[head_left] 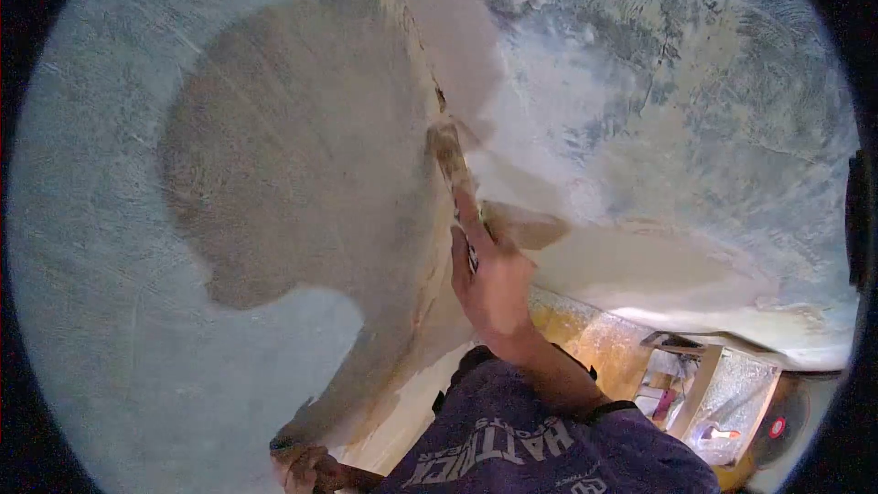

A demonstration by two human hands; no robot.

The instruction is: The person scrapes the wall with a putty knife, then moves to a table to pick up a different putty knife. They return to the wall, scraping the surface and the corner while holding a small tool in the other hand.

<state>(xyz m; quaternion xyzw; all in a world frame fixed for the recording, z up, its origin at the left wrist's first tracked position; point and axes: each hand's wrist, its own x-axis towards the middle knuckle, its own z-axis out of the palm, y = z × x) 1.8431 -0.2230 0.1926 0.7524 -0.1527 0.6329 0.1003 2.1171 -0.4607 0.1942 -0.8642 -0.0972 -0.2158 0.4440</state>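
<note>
My right hand (494, 288) is closed around a putty knife (448, 157), with the index finger stretched along it. The knife's end rests against the plastered corner, just below a dark crack (440, 99) in the seam. At the bottom left, my left hand (311, 470) is dim and partly cut off by the frame edge. Its fingers look curled, and a dark edge shows at them, but what it holds cannot be made out. A seam (426, 297) with brownish, rough edges runs down between the two plaster surfaces.
Patchy grey-white plaster (658, 82) covers the right surface; a smoother wall (101, 220) lies left. A large shadow falls across the corner. At the lower right stand a wooden frame (700, 393), a bright light (709, 433) and a dark round object with a red centre (777, 427).
</note>
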